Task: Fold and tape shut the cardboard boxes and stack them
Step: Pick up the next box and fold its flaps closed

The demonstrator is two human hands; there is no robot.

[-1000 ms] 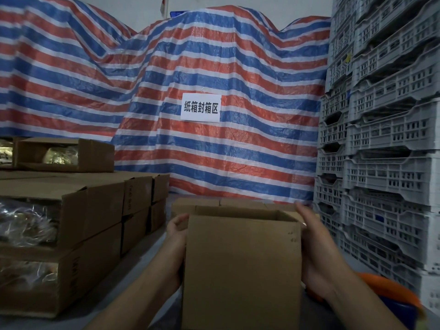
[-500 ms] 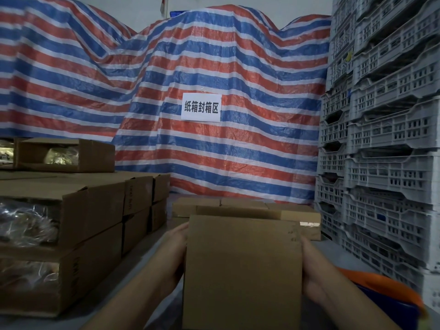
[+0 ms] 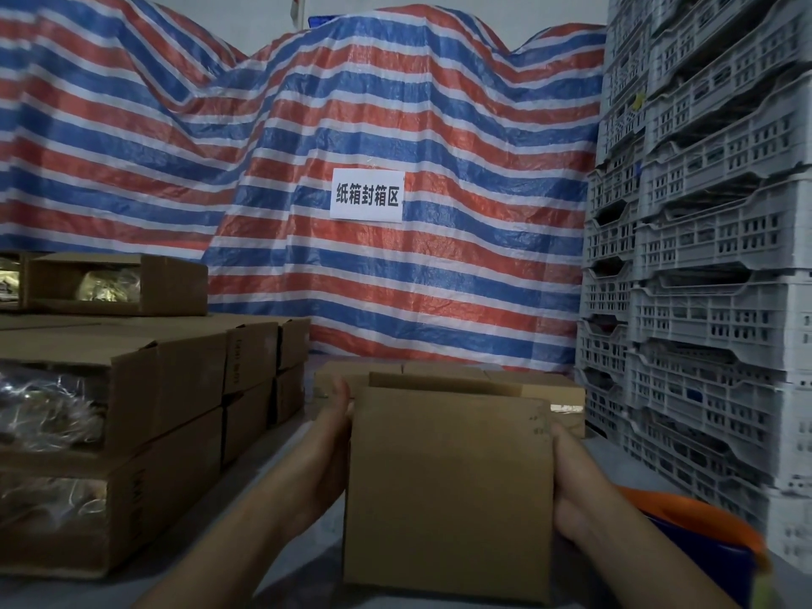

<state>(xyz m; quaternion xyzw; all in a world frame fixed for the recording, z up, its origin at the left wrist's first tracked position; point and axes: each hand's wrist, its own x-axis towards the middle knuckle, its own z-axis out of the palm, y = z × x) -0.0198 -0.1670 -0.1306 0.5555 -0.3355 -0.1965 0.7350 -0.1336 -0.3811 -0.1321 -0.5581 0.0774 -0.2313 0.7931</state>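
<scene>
Plain brown cardboard box sits before a tarp striped red, blue and white. Right of the box, pale grey slotted crates; below them, an orange-rimmed blue tub.

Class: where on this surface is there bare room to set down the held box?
Bare grey surface runs between the cardboard stacks and the held box; another patch borders the grey crates. Crowded: behind the box, where closed boxes sit.

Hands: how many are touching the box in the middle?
2. The left hand presses the cardboard box's left side; the right hand presses its right side. Fingertips behind the box are hidden.
</scene>
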